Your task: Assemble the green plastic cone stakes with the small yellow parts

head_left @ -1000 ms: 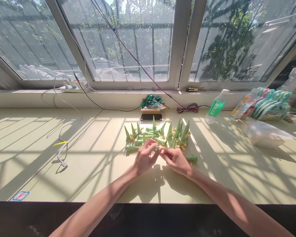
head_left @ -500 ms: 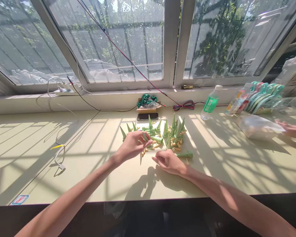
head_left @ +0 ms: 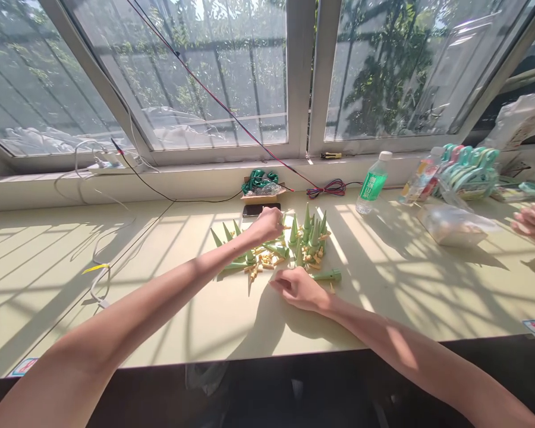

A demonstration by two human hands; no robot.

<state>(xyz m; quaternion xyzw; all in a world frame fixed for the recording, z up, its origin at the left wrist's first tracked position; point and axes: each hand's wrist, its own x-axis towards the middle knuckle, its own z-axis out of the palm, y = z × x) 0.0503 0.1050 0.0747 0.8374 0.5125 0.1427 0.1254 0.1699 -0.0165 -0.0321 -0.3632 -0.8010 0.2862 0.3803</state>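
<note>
Several pale green pointed cones point(head_left: 314, 233) stand in a cluster on the table, with small tan pegs point(head_left: 267, 258) scattered among them. My left hand point(head_left: 270, 224) reaches over the far side of the cluster, its fingers closed around a green cone that is mostly hidden by them. Nearer the table's front edge, my right hand point(head_left: 298, 288) rests with curled fingers; what they hold, if anything, is hidden. Just beyond that hand lies a green tube point(head_left: 327, 276) on its side. More cones point(head_left: 227, 231) stand left of the tan pegs.
A dark phone point(head_left: 253, 210) lies behind the cluster, before a small box point(head_left: 263, 193) with green material. Rightward are a water bottle point(head_left: 371, 185), a clear plastic container point(head_left: 455, 224), teal hangers point(head_left: 468, 169) and another person's hand point(head_left: 534, 224). A white cable point(head_left: 98, 261) lies left.
My left hand has moved away from me and to the right, over the cluster's far side. My right hand stays nearly in place. The other person's hand has left the plastic container.
</note>
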